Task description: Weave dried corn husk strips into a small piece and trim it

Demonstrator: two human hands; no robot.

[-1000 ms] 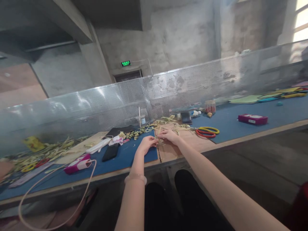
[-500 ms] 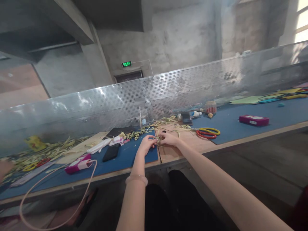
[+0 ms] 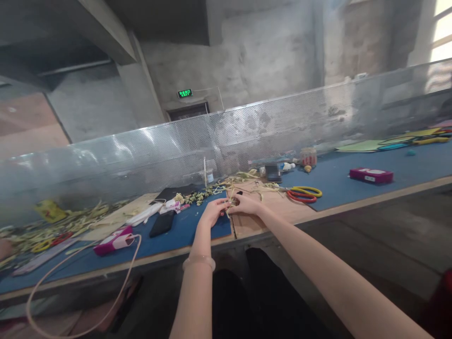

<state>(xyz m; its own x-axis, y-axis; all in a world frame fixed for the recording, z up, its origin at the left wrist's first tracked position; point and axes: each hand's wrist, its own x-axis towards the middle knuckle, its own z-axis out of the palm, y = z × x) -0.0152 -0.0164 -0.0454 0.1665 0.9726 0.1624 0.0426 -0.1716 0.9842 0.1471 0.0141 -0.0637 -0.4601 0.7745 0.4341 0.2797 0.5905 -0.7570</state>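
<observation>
My left hand and my right hand meet over the seam between a blue mat and a pale brown board. Between their closed fingertips is a thin pale yellow-green strip, with one end hanging down toward the board. Its exact kind is too small to make out, and the fingers hide part of it. A small dark piece shows just above the right fingers. Behind the hands lie loose strips of similar colour and a heap of small green-yellow knotted pieces.
Red-and-yellow-handled scissors lie right of my hands. A black phone and a magenta box with a looping cable are left; another magenta box sits right. A perforated metal screen runs behind. Another person's hand shows far left.
My left hand has shifted slightly left, away from the right fingers. More of the pale strip now hangs below the fingertips. The other person's hand has drawn toward the left edge.
</observation>
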